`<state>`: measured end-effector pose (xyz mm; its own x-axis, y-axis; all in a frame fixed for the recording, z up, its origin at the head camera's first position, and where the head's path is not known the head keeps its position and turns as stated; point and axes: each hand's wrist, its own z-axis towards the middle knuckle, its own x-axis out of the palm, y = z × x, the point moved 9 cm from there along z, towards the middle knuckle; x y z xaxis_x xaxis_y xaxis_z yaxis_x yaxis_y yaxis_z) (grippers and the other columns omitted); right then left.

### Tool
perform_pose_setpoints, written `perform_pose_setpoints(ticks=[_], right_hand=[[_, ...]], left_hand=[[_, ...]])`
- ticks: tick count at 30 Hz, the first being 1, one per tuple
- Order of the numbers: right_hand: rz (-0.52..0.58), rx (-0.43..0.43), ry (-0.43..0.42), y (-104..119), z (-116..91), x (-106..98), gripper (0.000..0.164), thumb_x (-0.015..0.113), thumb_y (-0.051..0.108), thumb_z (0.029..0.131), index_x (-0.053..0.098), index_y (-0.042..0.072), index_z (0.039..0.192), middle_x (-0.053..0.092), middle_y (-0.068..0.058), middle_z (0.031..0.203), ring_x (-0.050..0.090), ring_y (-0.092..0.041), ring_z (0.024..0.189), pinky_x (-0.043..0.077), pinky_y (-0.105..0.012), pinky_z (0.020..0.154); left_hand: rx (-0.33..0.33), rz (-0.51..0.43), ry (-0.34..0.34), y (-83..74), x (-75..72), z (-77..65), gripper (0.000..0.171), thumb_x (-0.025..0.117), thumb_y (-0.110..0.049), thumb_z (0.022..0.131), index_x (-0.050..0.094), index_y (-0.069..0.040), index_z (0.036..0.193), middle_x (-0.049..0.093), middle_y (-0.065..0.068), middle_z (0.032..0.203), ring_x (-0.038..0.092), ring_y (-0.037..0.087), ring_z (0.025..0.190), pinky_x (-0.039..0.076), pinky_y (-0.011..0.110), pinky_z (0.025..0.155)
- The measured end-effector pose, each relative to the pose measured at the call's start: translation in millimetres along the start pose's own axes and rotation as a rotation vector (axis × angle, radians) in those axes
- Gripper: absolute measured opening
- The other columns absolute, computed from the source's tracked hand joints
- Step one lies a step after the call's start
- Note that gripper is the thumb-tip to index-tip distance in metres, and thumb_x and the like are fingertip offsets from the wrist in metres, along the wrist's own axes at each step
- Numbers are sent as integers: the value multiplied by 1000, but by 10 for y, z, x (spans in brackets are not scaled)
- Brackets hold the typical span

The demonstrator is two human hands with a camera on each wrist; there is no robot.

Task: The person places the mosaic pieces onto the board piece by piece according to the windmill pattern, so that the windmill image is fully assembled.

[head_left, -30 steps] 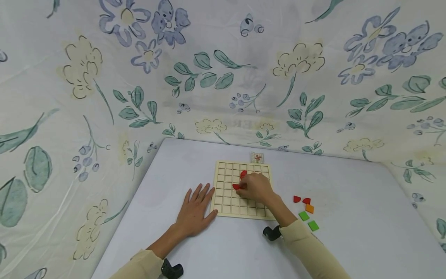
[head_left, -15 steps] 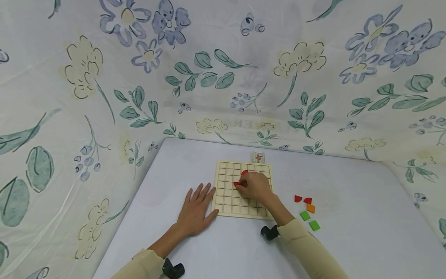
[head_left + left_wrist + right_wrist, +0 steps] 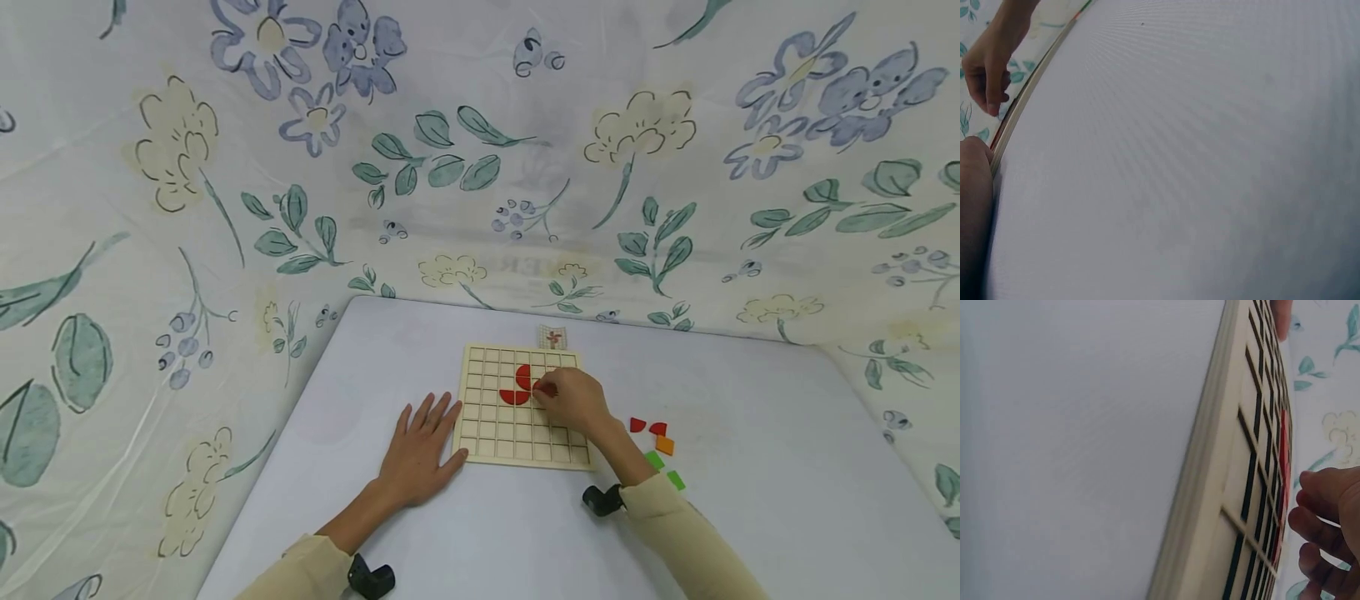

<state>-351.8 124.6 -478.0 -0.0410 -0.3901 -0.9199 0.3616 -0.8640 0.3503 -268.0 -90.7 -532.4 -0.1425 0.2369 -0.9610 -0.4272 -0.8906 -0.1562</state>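
At the far left hangs a white fabric backdrop (image 3: 75, 200) printed with flowers and green leaves, which also runs behind the white table (image 3: 405, 358). The left sleeve (image 3: 303, 567) is beige, rolled back at the cuff, and a black wrist device (image 3: 371, 577) sits beside it. The left hand (image 3: 422, 462) rests flat on the table, fingers spread wide, holding nothing; a fingertip and the thumb touch the left edge of the wooden grid board (image 3: 487, 433). That board lies flat near the middle of the table, its face divided into small square cells.

In its upper middle are two red half-disc shapes: the lower one (image 3: 514, 397) bulges toward the person, and the upper one (image 3: 522, 377) bulges leftward. Just right of them, another red piece (image 3: 536, 386) shows in part at the fingertips of the right hand (image 3: 573, 400). This hand is over the board with fingers curled and tips held narrow; whether they pinch the piece I cannot tell. A small pattern card (image 3: 552, 337) lies just beyond the board's far edge.

Farther right, near the second black device (image 3: 602, 501) and the right sleeve (image 3: 686, 533), lie two red quarter-discs (image 3: 637, 425), an orange square (image 3: 665, 445) and two green squares (image 3: 655, 461), these last partly hidden by the arm
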Motion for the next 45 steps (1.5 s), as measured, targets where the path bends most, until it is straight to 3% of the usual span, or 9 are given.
perform_pose_setpoints(ticks=[17, 35, 45], right_hand=[[8, 98, 33, -446, -249, -133, 12, 73, 22, 88, 75, 10, 87, 58, 7, 68, 50, -13, 62, 43, -30, 56], [-43, 177, 7, -846, -540, -298, 11, 73, 18, 88, 75, 7, 89, 60, 4, 70, 51, -14, 62, 43, -31, 55], [-50, 147, -49, -1073, -751, -423, 10, 74, 16, 86, 74, 6, 86, 60, 4, 68, 53, -13, 60, 44, -31, 52]], left_hand=[[3, -18, -14, -6, -31, 5, 72, 46, -53, 97, 34, -11, 154, 28, 11, 159, 18, 34, 147, 14, 59, 113], [0, -5, -13, -8, -1, 3, 72, 43, -55, 98, 33, -12, 154, 28, 10, 159, 17, 32, 147, 14, 58, 114], [-1, -19, -16, 1, -11, 4, 72, 45, -54, 97, 34, -12, 154, 28, 10, 159, 18, 33, 147, 13, 58, 114]])
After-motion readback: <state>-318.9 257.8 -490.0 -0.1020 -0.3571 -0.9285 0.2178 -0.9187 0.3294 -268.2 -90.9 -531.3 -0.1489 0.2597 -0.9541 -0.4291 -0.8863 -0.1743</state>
